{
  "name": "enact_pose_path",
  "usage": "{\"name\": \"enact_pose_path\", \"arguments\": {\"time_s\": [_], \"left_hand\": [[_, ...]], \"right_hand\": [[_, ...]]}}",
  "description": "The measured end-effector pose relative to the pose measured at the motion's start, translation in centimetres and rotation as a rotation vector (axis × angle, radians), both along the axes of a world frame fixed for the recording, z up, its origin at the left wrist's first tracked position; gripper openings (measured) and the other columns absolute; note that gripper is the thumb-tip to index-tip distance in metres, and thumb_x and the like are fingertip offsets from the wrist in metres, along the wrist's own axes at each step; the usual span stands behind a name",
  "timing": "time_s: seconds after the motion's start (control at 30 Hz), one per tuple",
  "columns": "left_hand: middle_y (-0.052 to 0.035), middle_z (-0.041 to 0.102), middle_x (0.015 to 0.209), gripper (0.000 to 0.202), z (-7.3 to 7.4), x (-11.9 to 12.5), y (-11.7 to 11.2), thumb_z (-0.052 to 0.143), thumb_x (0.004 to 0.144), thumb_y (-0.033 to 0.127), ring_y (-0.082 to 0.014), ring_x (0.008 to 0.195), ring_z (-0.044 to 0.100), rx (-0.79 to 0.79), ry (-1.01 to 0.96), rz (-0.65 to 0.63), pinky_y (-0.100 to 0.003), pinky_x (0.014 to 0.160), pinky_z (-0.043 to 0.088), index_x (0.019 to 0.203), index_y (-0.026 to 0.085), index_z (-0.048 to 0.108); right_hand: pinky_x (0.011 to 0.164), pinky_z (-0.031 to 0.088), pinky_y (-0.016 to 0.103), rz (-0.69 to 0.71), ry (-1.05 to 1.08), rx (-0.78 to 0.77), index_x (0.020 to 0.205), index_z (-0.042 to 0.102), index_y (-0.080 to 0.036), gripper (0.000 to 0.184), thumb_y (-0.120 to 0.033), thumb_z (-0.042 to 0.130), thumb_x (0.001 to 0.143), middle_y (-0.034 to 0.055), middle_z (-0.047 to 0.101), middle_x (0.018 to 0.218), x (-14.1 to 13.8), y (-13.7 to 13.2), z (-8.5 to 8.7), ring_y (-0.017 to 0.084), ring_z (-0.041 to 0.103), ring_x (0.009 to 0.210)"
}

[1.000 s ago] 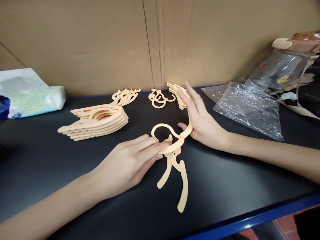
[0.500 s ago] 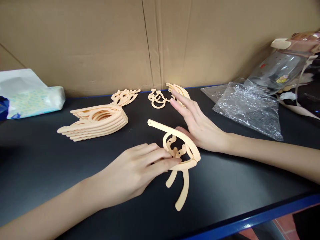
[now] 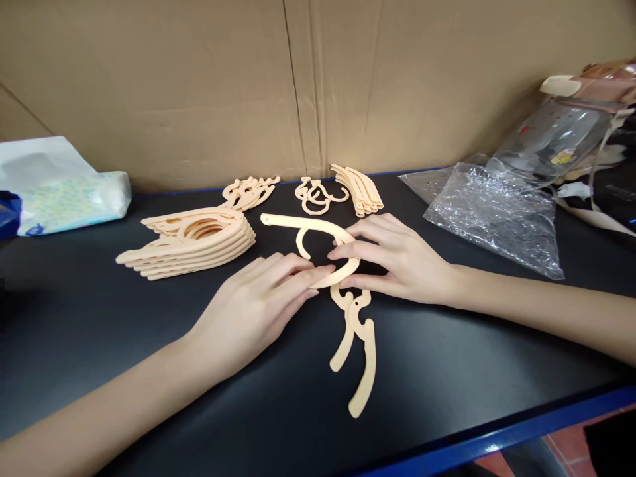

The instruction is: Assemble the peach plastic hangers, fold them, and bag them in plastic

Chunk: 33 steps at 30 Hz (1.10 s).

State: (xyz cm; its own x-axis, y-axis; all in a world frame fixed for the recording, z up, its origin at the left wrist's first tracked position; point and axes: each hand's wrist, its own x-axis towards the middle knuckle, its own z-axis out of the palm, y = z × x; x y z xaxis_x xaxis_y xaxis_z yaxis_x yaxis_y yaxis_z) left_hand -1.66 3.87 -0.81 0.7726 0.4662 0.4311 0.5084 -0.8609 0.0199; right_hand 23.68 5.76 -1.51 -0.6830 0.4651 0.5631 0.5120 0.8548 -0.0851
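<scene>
A peach plastic folding hanger (image 3: 348, 311) lies on the black table top (image 3: 99, 344), its curved arms spread apart and one long arm reaching up left. My left hand (image 3: 258, 305) rests on the table with fingers pressed on the hanger's middle joint. From the right, my right hand (image 3: 397, 255) pinches the curved arm beside the joint. Both hands touch the same hanger.
A stack of folded peach hangers (image 3: 191, 242) lies left of the hands. Loose hooks (image 3: 318, 193) and hanger arms (image 3: 360, 189) sit at the back by a cardboard wall. A clear plastic bag (image 3: 497, 212) lies right, a tissue pack (image 3: 69, 199) far left. The table's blue front edge (image 3: 497, 437) runs below.
The long hanger arm has swung from the right over to the upper left. My right hand went from flat and spread to pinching the arm beside the joint.
</scene>
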Motion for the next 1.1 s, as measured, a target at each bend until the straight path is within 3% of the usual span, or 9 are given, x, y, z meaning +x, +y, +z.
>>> {"name": "enact_pose_path", "arguments": {"time_s": [0.23, 0.37, 0.47, 0.63, 0.73, 0.87, 0.97, 1.03, 1.1], "left_hand": [[-0.0071, 0.066, 0.118, 0.029, 0.0, 0.0, 0.2, 0.049, 0.100, 0.023, -0.0224, 0.102, 0.062, -0.122, 0.005, 0.092, -0.037, 0.087, 0.051, 0.128, 0.017, 0.056], [-0.0094, 0.065, 0.122, 0.032, 0.1, -0.1, 0.2, 0.048, 0.100, 0.023, -0.0242, 0.107, 0.062, -0.181, 0.006, 0.078, -0.041, 0.091, 0.051, 0.130, 0.016, 0.056], [-0.0108, 0.064, 0.125, 0.033, 0.1, 0.0, 0.2, 0.049, 0.099, 0.023, -0.0254, 0.111, 0.061, -0.159, -0.001, 0.062, -0.042, 0.093, 0.051, 0.130, 0.016, 0.057], [-0.0096, 0.061, 0.133, 0.035, 0.2, 0.3, -0.3, 0.048, 0.099, 0.015, -0.0238, 0.123, 0.054, -0.058, 0.062, -0.064, -0.039, 0.102, 0.046, 0.133, 0.018, 0.056], [-0.0084, 0.059, 0.137, 0.030, 0.5, 0.3, -0.6, 0.047, 0.100, 0.019, -0.0233, 0.130, 0.049, -0.062, 0.107, -0.160, -0.038, 0.108, 0.041, 0.128, 0.019, 0.059], [-0.0065, 0.067, 0.116, 0.020, 0.7, 0.1, -0.8, 0.046, 0.102, 0.025, -0.0194, 0.114, 0.058, -0.139, 0.033, -0.225, -0.031, 0.097, 0.045, 0.103, 0.017, 0.064], [-0.0039, 0.068, 0.101, 0.019, 0.7, 0.2, -1.1, 0.048, 0.101, 0.024, -0.0172, 0.093, 0.061, -0.146, -0.008, -0.179, -0.030, 0.082, 0.047, 0.086, 0.019, 0.060], [-0.0037, 0.066, 0.099, 0.014, 0.7, 0.3, -1.4, 0.054, 0.098, 0.031, -0.0182, 0.086, 0.060, -0.180, -0.010, -0.080, -0.032, 0.076, 0.047, 0.090, 0.019, 0.059], [-0.0049, 0.065, 0.102, 0.023, 0.8, 0.6, -1.8, 0.061, 0.093, 0.040, -0.0209, 0.086, 0.059, -0.218, -0.010, 0.023, -0.035, 0.075, 0.048, 0.102, 0.019, 0.058]], "right_hand": [[0.092, 0.045, 0.042, -0.107, -0.030, -0.170, 0.100, 0.060, -0.017, 0.018, -0.034, 0.052, 0.097, 0.0117, 0.064, 0.109, -0.1, 0.2, -0.1, 0.025, 0.058, 0.105], [0.105, 0.041, 0.049, -0.135, -0.004, -0.257, 0.098, 0.059, -0.019, 0.012, -0.029, 0.053, 0.094, 0.0160, 0.055, 0.131, -0.1, 0.3, -0.1, 0.028, 0.051, 0.124], [0.103, 0.045, 0.049, -0.128, 0.026, -0.366, 0.094, 0.058, -0.021, 0.010, -0.026, 0.051, 0.095, 0.0129, 0.058, 0.126, 0.1, 0.6, -0.1, 0.026, 0.054, 0.121], [0.099, 0.047, 0.047, -0.133, 0.106, -0.456, 0.089, 0.061, -0.020, 0.023, -0.031, 0.044, 0.100, 0.0101, 0.063, 0.119, 0.2, 1.0, 0.0, 0.023, 0.058, 0.111], [0.100, 0.046, 0.045, -0.137, 0.121, -0.472, 0.091, 0.062, -0.020, 0.027, -0.034, 0.042, 0.101, 0.0097, 0.064, 0.118, 0.1, 1.1, 0.0, 0.022, 0.058, 0.111], [0.103, 0.045, 0.046, -0.158, 0.088, -0.452, 0.092, 0.062, -0.019, 0.027, -0.035, 0.043, 0.101, 0.0105, 0.063, 0.119, 0.0, 0.9, 0.0, 0.023, 0.057, 0.115], [0.105, 0.044, 0.048, -0.170, 0.082, -0.351, 0.093, 0.061, -0.019, 0.021, -0.032, 0.046, 0.100, 0.0129, 0.060, 0.124, 0.1, 0.6, 0.0, 0.025, 0.054, 0.120], [0.105, 0.043, 0.047, -0.138, 0.072, -0.251, 0.098, 0.062, -0.018, 0.018, -0.030, 0.049, 0.099, 0.0149, 0.058, 0.128, 0.1, 0.4, 0.0, 0.025, 0.053, 0.122], [0.103, 0.044, 0.046, -0.071, 0.016, -0.171, 0.105, 0.063, -0.017, 0.019, -0.031, 0.051, 0.098, 0.0147, 0.059, 0.129, 0.1, 0.3, 0.0, 0.026, 0.054, 0.120]]}}
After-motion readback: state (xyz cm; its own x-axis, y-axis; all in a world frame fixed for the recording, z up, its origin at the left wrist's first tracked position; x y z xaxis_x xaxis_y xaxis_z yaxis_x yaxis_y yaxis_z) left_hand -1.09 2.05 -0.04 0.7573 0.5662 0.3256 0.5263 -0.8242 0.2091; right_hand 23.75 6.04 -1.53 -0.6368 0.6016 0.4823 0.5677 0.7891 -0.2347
